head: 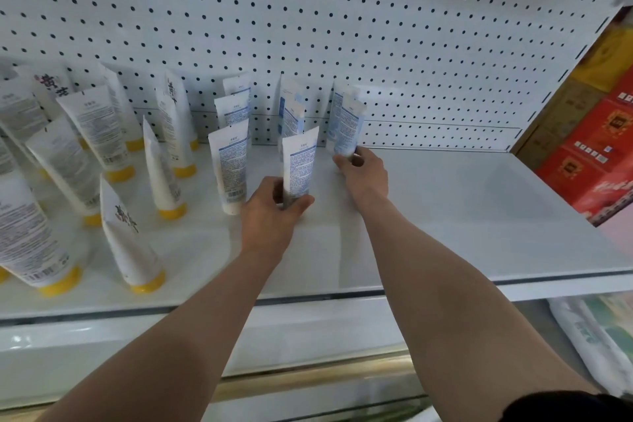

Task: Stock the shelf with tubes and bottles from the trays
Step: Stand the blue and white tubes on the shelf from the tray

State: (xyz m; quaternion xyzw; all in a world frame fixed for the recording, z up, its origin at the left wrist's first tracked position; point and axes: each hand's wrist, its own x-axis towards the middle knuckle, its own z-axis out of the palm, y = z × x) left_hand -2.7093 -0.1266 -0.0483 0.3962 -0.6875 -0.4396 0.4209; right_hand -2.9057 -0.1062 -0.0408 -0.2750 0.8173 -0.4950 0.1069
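White steel shelf [462, 216], pegboard [342, 10] behind. Both bare arms reaching in from the front edge.

Left hand [270, 212] wrapped round the foot of a blue-print tube [299, 164], thumb on the right side, fingers on the left, cap hidden in the grip. Tube upright, crimp end up, near mid-shelf, front of its column.

Right hand [364, 175] further back, fingertips pinching the base of a second blue tube [347, 127], close to the back edge, with another tube just behind it. Cap not visible there either.

Two more blue tubes [291, 106] standing behind the left-hand one, towards the back edge. Left of these, a column of three blue tubes [229, 164], caps down, running from the back edge towards the middle.

Left end of the shelf filled with larger white tubes on yellow caps [96, 134], several rows deep, some showing black brush lettering, the nearest ones close to the front edge and leaning in the wide-angle view.

Right half of the shelf bare. Red and yellow cartons [596, 140] beyond the right edge. Pale wrapped packs [596, 336] on a lower level, bottom right. Dark sleeve [575, 408] at the right arm's near end.
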